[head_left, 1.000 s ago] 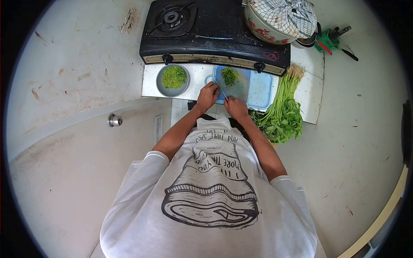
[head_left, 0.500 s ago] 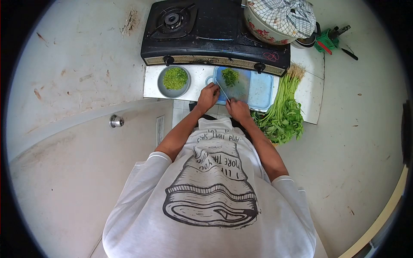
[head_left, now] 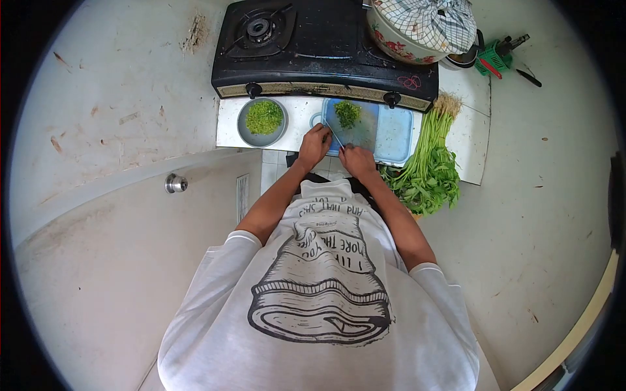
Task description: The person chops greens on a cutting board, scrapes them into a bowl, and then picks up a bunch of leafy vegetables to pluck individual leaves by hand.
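A knife (head_left: 334,134) lies slantwise over the left part of a blue cutting board (head_left: 395,133), its handle end closed in my right hand (head_left: 357,159). My left hand (head_left: 314,144) is at the board's left edge, fingers bent together near the blade; what they hold, if anything, is too small to make out. Chopped greens (head_left: 347,113) form a small pile on the board above the blade. To the left, a grey bowl (head_left: 263,139) holds more chopped light green pieces (head_left: 264,117). A bundle of long-stemmed leafy greens (head_left: 430,153) lies right of the board.
Behind the board stands a black gas stove (head_left: 326,49), bearing a floral pot (head_left: 398,47) covered with a checked cloth (head_left: 427,23). A green basket (head_left: 497,60) with utensils and a black-handled knife (head_left: 529,78) are at the back right. A door knob (head_left: 175,183) is at left.
The whole view has shifted very slightly. Both hands stay near the board's left part, with the knife still in my right hand.
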`<state>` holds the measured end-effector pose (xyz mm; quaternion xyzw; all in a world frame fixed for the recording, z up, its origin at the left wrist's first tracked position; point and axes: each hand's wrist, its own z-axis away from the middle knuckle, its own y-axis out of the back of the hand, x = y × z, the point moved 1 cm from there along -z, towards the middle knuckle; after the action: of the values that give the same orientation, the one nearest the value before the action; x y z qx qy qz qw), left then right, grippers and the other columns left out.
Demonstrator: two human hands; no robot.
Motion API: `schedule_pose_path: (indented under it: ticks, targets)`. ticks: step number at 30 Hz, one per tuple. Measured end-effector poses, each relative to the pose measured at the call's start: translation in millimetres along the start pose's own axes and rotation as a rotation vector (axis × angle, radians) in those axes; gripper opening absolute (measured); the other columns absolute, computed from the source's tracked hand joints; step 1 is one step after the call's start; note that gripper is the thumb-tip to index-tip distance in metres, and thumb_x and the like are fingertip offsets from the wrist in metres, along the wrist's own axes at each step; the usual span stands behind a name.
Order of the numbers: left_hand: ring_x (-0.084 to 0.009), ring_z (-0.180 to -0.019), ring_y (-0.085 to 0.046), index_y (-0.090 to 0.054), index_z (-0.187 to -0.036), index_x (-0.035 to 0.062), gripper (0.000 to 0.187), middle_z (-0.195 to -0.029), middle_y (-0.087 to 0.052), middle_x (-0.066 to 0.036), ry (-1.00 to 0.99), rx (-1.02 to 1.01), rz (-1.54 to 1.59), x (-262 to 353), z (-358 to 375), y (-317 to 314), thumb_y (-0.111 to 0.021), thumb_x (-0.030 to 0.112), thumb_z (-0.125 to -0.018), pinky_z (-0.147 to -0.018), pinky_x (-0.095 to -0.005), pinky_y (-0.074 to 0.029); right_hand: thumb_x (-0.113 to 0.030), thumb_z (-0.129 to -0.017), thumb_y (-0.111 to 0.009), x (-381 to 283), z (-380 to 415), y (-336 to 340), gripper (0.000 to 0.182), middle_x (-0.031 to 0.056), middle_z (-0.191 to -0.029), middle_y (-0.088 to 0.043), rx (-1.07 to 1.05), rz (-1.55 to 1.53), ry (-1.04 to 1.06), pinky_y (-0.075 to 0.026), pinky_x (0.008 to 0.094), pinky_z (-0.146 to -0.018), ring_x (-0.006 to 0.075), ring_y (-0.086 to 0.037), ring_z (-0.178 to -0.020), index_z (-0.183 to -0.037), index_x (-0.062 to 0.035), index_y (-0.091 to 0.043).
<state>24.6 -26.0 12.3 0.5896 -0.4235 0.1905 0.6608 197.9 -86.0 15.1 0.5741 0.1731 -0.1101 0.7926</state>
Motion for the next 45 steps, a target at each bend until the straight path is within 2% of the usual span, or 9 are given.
schedule_pose_path:
  ticks: [5,8,14,17,26,29,32,35,45]
  targets:
    - [-0.0403,-0.08,-0.066,-0.07,-0.094,-0.0011,0.009,-0.089,-0.062,-0.018,0.027,0.027,0.016,2,3,0,-0.066,0.0,-0.086,-0.074,-0.047,-0.054,-0.038,-0.103,-0.053,5,10,2,0.046,0.0238,-0.078,-0.073,-0.034,0.028,0.011,-0.06,0.052,-0.07,0.0414,-0.074,-0.073,-0.086,-0.0008,-0.075]
    - [-0.0403,-0.081,-0.066,-0.07,-0.094,-0.0015,0.007,-0.09,-0.063,-0.018,0.05,0.026,0.028,6,5,1,-0.066,0.0,-0.088,-0.074,-0.0467,-0.053,-0.038,-0.104,-0.053,9,13,-2,0.048,0.027,-0.073,-0.07,0.032,-0.046,-0.006,-0.058,0.0548,-0.067,0.0459,-0.071,-0.069,-0.082,0.0009,-0.071]
    - [-0.0416,-0.081,-0.065,-0.07,-0.095,-0.0024,0.007,-0.092,-0.063,-0.019,0.031,0.041,0.01,6,6,1,-0.066,0.0,-0.09,-0.074,-0.0467,-0.053,-0.039,-0.104,-0.052,7,9,2,0.047,0.0267,-0.072,-0.07,-0.001,-0.001,0.029,-0.058,0.055,-0.066,0.0458,-0.071,-0.068,-0.087,0.001,-0.07]
    - [-0.0419,-0.081,-0.065,-0.07,-0.095,-0.0023,0.008,-0.092,-0.063,-0.02,0.057,0.036,0.017,9,6,1,-0.066,-0.001,-0.089,-0.074,-0.047,-0.053,-0.038,-0.103,-0.053,6,11,3,0.046,0.0239,-0.075,-0.072,-0.004,0.024,0.057,-0.06,0.0519,-0.068,0.0418,-0.073,-0.069,-0.087,-0.0006,-0.073]
    - [-0.042,-0.082,-0.065,-0.07,-0.095,-0.0014,0.008,-0.092,-0.063,-0.019,0.008,0.075,0.016,5,7,-2,-0.066,0.0,-0.088,-0.074,-0.047,-0.053,-0.035,-0.104,-0.052,4,-8,-2,0.043,0.0226,-0.081,-0.074,-0.019,0.015,0.075,-0.06,0.0498,-0.071,0.0384,-0.075,-0.075,-0.086,-0.0016,-0.073]
    - [-0.0415,-0.083,-0.066,-0.071,-0.095,-0.0014,0.008,-0.091,-0.064,-0.02,0.033,0.084,0.023,4,7,-4,-0.066,0.0,-0.089,-0.074,-0.0465,-0.053,-0.035,-0.105,-0.051,3,-8,7,0.044,0.0231,-0.083,-0.074,-0.053,0.008,0.085,-0.059,0.0502,-0.073,0.0395,-0.074,-0.077,-0.087,-0.0005,-0.073]
    - [-0.041,-0.082,-0.066,-0.072,-0.095,-0.0014,0.008,-0.09,-0.064,-0.02,0.043,0.113,0.024,5,9,-5,-0.066,0.001,-0.089,-0.075,-0.0464,-0.053,-0.038,-0.105,-0.051,14,-2,2,0.046,0.0259,-0.081,-0.072,-0.045,-0.014,0.121,-0.059,0.0532,-0.073,0.0442,-0.072,-0.076,-0.091,0.0008,-0.072]
    - [-0.0407,-0.082,-0.066,-0.073,-0.096,-0.0011,0.008,-0.09,-0.064,-0.02,0.032,0.111,0.014,2,10,-7,-0.066,0.0,-0.09,-0.075,-0.0463,-0.053,-0.038,-0.104,-0.051,16,2,4,0.046,0.0256,-0.082,-0.072,-0.038,-0.036,0.067,-0.058,0.0542,-0.074,0.045,-0.072,-0.076,-0.091,0.0005,-0.072]
    - [-0.0406,-0.079,-0.064,-0.072,-0.095,-0.0022,0.008,-0.088,-0.061,-0.02,0.042,0.085,-0.015,8,8,-2,-0.066,-0.002,-0.09,-0.072,-0.0462,-0.052,-0.036,-0.104,-0.053,12,2,-1,0.045,0.0273,-0.078,-0.071,-0.023,-0.054,0.095,-0.058,0.0548,-0.071,0.0449,-0.072,-0.073,-0.088,0.0022,-0.07]
